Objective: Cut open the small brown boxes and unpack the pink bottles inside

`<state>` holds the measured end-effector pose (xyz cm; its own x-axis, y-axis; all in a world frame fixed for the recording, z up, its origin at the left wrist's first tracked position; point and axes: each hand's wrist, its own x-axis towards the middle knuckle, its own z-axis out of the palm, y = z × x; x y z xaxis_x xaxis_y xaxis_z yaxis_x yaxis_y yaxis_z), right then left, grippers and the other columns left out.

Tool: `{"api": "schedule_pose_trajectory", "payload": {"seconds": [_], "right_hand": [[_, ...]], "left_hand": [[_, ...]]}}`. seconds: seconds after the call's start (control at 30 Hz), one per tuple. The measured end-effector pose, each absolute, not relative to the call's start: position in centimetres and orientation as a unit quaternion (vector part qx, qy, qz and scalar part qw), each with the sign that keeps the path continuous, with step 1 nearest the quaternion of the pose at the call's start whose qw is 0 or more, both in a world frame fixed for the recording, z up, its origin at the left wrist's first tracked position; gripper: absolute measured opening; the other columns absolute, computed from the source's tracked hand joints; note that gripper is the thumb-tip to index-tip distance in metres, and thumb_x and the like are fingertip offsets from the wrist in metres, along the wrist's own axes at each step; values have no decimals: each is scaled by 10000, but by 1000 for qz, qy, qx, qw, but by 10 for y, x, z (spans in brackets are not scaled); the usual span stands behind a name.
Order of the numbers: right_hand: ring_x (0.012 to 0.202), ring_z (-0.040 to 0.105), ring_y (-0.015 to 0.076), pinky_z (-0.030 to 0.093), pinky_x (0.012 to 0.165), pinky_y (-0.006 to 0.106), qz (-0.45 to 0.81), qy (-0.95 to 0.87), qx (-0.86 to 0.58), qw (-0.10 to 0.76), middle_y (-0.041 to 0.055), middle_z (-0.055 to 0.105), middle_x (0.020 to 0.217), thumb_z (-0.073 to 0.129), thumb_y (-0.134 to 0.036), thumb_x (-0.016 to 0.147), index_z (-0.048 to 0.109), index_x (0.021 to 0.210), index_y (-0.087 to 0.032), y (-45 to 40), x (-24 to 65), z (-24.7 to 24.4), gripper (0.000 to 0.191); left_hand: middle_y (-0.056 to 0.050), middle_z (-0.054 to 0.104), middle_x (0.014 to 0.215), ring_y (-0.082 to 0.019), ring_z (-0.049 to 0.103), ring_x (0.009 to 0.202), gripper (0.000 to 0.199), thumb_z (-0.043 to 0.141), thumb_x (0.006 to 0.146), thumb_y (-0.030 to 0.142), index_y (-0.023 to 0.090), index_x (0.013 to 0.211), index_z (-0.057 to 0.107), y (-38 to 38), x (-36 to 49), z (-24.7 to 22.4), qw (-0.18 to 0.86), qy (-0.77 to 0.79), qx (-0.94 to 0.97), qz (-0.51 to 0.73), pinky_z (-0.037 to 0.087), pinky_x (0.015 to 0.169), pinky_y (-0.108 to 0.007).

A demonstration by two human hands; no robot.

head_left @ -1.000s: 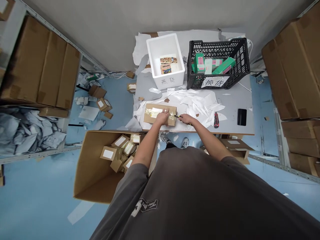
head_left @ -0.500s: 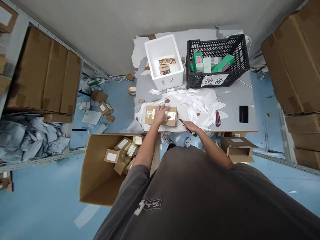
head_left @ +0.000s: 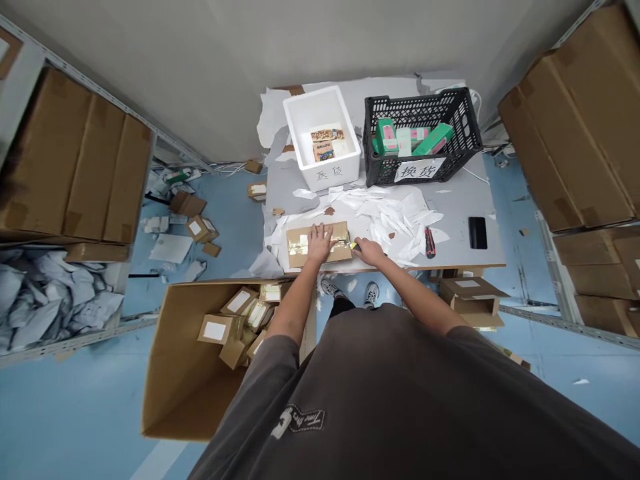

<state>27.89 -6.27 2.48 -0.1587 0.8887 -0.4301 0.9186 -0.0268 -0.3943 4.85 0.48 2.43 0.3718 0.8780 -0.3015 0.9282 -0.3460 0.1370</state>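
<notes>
A brown cardboard parcel (head_left: 300,248) with shiny tape across it lies at the table's front edge. My left hand (head_left: 319,243) rests flat on top of it, fingers spread. My right hand (head_left: 369,251) grips a yellow utility knife (head_left: 354,246) at the parcel's right end, with most of the knife hidden by my fingers. White paper scraps (head_left: 390,223) lie just beyond my right hand. A red and black utility knife (head_left: 428,242) lies further right on the grey table (head_left: 460,200).
A white foam box (head_left: 321,130) and a black plastic crate (head_left: 423,137) of green packages stand at the table's back. A phone (head_left: 477,233) lies at the right. Below the table's left end, an open carton (head_left: 187,380) holds several small parcels. Stacked cartons line both sides.
My right hand has moved up and left from the table edge to the parcel's right end, knife still in it. The view has shifted, so the table sits lower in the picture.
</notes>
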Motion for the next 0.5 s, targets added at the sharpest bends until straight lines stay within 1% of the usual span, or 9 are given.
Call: {"api": "schedule_pose_trajectory", "payload": {"seconds": [0.13,0.23,0.3,0.43,0.5], "right_hand": [[1108,727,341,509,911,377,-265,710,650,53,205,697,1382,462,-473,1168,590,1441,-181,-62,273,32,420],[1083,733,336,508,900,375,-263,718,642,56,193,712,1355,490,-481,1157,591,1428,-203,-58,273,35,402],[1082,733,336,503,900,376,-263,722,638,53,187,717,1345,514,-468,1149,599,1411,-213,-53,276,35,376],[1119,727,331,496,907,368,-251,714,653,39,182,713,1354,498,-430,1153,613,1380,-213,-39,287,32,335],[1115,726,332,497,908,370,-253,705,662,29,182,722,1341,521,-415,1139,626,1342,-213,-30,292,28,305]], "left_hand": [[-203,307,1829,-418,191,1722,775,580,1071,570,228,1743,399,-10,50,18,118,584,800,-65,227,1342,-611],[-212,308,1825,-419,212,1717,742,565,1080,533,225,1738,410,-14,54,13,110,592,796,-56,235,1335,-628],[-212,324,1818,-429,224,1712,757,589,1067,544,238,1736,413,-15,54,11,110,597,793,-49,249,1324,-648],[-191,367,1805,-443,255,1700,828,659,1014,631,286,1729,426,-15,53,12,115,604,788,-37,264,1318,-655],[-188,369,1804,-448,268,1695,873,694,983,664,305,1731,423,-16,52,14,115,604,788,-36,268,1316,-662]]}}
